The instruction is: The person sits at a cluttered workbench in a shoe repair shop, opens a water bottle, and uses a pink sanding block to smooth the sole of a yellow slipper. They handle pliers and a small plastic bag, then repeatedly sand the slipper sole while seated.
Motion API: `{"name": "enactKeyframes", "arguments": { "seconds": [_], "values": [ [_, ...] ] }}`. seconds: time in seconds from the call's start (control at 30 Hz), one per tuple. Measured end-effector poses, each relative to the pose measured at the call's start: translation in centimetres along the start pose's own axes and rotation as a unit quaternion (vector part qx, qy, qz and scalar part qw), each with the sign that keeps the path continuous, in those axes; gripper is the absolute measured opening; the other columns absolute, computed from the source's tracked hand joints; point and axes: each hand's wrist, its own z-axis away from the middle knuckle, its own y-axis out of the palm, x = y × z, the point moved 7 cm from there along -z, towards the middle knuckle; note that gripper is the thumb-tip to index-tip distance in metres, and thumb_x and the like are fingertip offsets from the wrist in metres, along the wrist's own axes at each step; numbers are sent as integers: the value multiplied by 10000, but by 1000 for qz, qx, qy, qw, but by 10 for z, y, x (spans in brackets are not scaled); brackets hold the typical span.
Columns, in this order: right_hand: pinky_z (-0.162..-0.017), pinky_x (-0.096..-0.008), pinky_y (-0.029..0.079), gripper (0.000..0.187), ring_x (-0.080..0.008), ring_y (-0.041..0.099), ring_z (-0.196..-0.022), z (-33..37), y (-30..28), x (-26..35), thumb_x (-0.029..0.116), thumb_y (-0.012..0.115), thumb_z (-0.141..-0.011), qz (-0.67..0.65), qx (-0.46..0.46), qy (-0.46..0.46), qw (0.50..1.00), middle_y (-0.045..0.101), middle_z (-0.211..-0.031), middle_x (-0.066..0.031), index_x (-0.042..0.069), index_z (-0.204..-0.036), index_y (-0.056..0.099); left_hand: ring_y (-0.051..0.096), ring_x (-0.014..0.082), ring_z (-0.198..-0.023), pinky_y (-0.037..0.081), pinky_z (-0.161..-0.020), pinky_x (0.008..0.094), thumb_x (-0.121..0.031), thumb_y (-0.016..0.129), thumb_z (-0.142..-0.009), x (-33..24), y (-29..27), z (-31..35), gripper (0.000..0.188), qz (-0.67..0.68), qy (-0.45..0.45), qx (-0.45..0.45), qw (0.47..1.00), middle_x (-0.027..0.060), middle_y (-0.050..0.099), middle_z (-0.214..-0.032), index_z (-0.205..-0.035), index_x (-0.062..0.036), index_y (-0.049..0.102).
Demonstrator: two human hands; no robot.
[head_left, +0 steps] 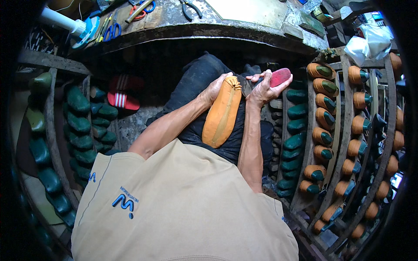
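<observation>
Across my lap lies an orange leather shoe upper (pixel 221 117) stretched over a last, its sole side up, with a paler strip along the middle and gathered folds at the far end. My left hand (pixel 213 89) is closed on it near those folds. My right hand (pixel 260 92) grips a knife-like tool (pixel 280 77) with a red rounded end sticking out past the thumb. Its dark, flat blade-like part lies beside the gathered end; whether it touches the leather I cannot tell.
Ahead stands a workbench (pixel 174 35) with pliers (pixel 190 9), blue-handled scissors (pixel 112 32) and a hammer. Wooden racks hold green shoe lasts (pixel 78 100) on the left and orange uppers on lasts (pixel 322 117) on the right. Red slippers (pixel 123 100) lie on the floor at left.
</observation>
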Motion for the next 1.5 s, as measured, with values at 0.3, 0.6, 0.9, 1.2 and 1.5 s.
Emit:
{"name": "enactKeyframes", "arguments": {
  "seconds": [0.3,0.6,0.9,1.2,1.5],
  "values": [
    [-544,-407,631,862,-168,571,-538,6,-3,10,13,649,-1053,55,19,-14,998,604,-849,-96,234,-1742,179,763,166,-799,653,-766,322,-543,451,-1183,4,-10,-5,544,-30,-33,4,999,72,800,-964,-1110,-93,748],
    [-538,-376,635,846,-149,568,-538,13,-8,19,14,627,-1058,82,29,-17,996,621,-857,-101,235,-1741,179,765,165,-766,658,-744,316,-559,444,-1183,7,-11,-3,577,-37,-37,1,999,72,805,-935,-1096,-88,765],
    [-491,-349,605,844,-154,561,-504,26,-7,26,-21,604,-1036,110,95,30,989,616,-819,-98,166,-1750,195,784,170,-805,670,-769,339,-585,413,-1183,5,-11,-5,628,-56,-6,-12,998,72,805,-945,-1161,-61,759],
    [-506,-398,616,889,-171,574,-539,-19,21,20,30,662,-1060,-27,87,52,994,574,-831,-83,254,-1764,167,765,133,-931,655,-891,326,-514,460,-1198,2,5,-3,476,-15,-12,82,996,21,791,-1085,-1245,-119,719],
    [-528,-404,657,878,-162,586,-544,-30,59,-9,-5,648,-1056,-1,159,61,985,627,-875,-105,246,-1754,178,711,100,-1095,620,-1022,320,-314,506,-1203,-7,10,1,259,-67,69,108,990,-11,719,-1255,-1343,-136,632]
  ]
}}
